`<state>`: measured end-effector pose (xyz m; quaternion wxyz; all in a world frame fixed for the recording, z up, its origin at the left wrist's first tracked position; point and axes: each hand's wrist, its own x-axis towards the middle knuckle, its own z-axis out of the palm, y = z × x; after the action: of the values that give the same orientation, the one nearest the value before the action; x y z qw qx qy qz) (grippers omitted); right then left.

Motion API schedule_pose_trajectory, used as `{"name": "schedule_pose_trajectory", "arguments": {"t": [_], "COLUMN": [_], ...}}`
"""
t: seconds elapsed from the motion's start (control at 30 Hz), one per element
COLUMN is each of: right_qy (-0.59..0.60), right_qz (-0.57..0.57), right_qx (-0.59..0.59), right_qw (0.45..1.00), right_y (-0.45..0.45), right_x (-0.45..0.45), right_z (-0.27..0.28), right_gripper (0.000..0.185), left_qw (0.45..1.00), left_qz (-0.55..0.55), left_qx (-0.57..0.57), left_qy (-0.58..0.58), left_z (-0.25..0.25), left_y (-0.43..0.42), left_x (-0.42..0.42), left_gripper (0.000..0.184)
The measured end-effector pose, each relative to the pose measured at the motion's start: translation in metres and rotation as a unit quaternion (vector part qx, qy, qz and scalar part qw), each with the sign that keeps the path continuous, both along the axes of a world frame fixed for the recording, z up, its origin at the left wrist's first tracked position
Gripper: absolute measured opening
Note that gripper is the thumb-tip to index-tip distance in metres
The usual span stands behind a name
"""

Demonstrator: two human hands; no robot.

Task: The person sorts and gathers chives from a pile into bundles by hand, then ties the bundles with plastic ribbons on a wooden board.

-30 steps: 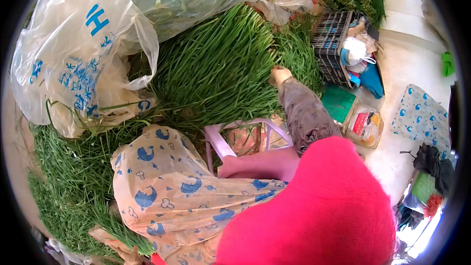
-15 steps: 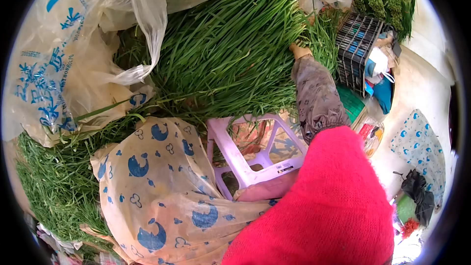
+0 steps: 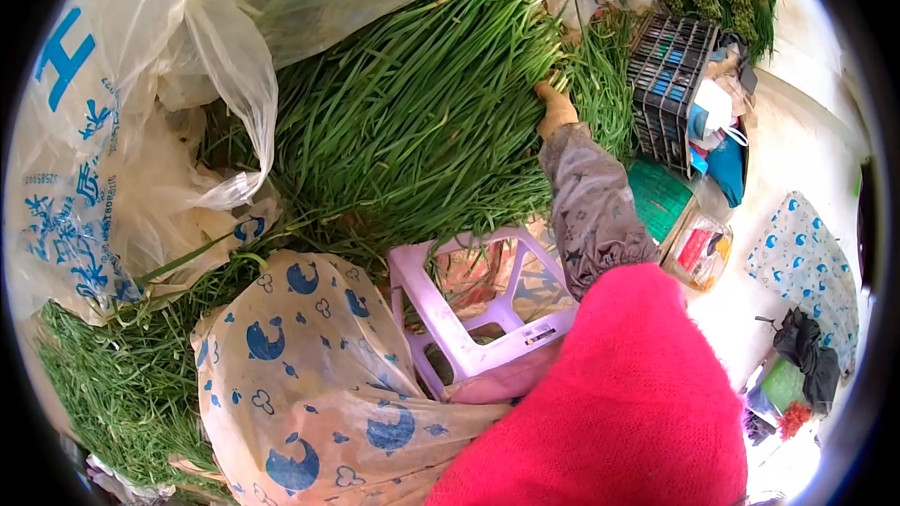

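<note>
My right hand point(image 3: 559, 111) reaches out in a grey-brown patterned sleeve cover below a bright pink knit sleeve. Its fingers close around the pale stem ends of some garlic chives point(image 3: 441, 103) at the right edge of a large heap. The long green leaves point left and down, away from the hand. A lilac plastic stool point(image 3: 469, 351) lies tipped just below the heap, near my forearm. My left hand is out of sight.
Clear plastic bags point(image 3: 141, 131) with blue print cover the left and back. Loose greens point(image 3: 112, 394) lie lower left. A dolphin-print plastic sheet point(image 3: 328, 365) spreads in front. Right stand a black crate point(image 3: 670, 84), a green container point(image 3: 656, 201) and bundled green stalks point(image 3: 722, 0).
My right hand has shifted slightly at the stem ends, and its fingers now show wrapped around them. The whole view has turned a little, moving the surroundings slightly.
</note>
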<state>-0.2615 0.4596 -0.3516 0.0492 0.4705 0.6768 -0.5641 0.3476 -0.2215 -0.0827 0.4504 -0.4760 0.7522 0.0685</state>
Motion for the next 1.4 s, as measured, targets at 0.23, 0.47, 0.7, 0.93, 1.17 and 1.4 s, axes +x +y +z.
{"name": "schedule_pose_trajectory", "arguments": {"t": [0.23,0.47,0.7,0.93,1.17,1.4], "right_qy": [-0.101,-0.05,-0.104,0.042,0.075,0.107], "right_qz": [0.198,0.103,0.004,0.009,-0.092,0.111], "right_qx": [0.03,0.006,0.044,-0.559,-0.549,-0.156], "right_qw": [0.974,0.993,0.994,0.828,0.827,0.976], "right_y": [0.018,-0.01,-0.037,0.079,-0.054,-0.13], "right_x": [-0.009,-0.011,0.024,0.091,0.015,-0.025], "right_z": [0.013,0.009,0.065,-0.027,0.101,0.086], "right_gripper": [0.029,0.057,0.067,0.055,0.039,0.084], "left_qw": [1.0,0.999,0.998,0.997,0.994,0.989], "left_qz": [-0.018,-0.031,-0.045,-0.055,-0.076,-0.09], "left_qx": [0.004,0.003,0.008,0.004,0.008,0.009], "left_qy": [0.01,0.032,0.049,0.062,0.077,0.117], "left_z": [-0.007,-0.016,-0.019,-0.013,-0.017,-0.001], "left_y": [-0.002,-0.001,-0.002,-0.001,0.002,0.014], "left_x": [-0.02,-0.037,-0.053,-0.061,-0.077,-0.12], "left_gripper": [0.086,0.084,0.081,0.078,0.076,0.073]}}
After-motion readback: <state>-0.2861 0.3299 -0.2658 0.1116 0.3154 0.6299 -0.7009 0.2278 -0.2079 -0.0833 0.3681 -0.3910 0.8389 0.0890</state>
